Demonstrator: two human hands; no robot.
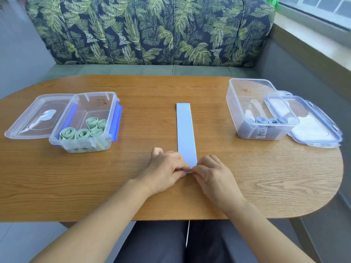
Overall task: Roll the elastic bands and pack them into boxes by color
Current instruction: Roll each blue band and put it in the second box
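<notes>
Fingers (181, 168) of both hands pinch the blue band's (185, 130) near end.

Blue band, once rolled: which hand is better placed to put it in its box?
Probably the right hand. The right box, holding blue rolls, stands nearer that hand; the left box holds green rolls.

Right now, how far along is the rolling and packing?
Done: at least five green rolls stand in the left box, and about four blue rolls in the right box. In hand: the left hand and right hand pinch the near end of a flat blue band, starting its roll. Left: roll it up, drop it with the blue ones; both boxes stand open.
</notes>
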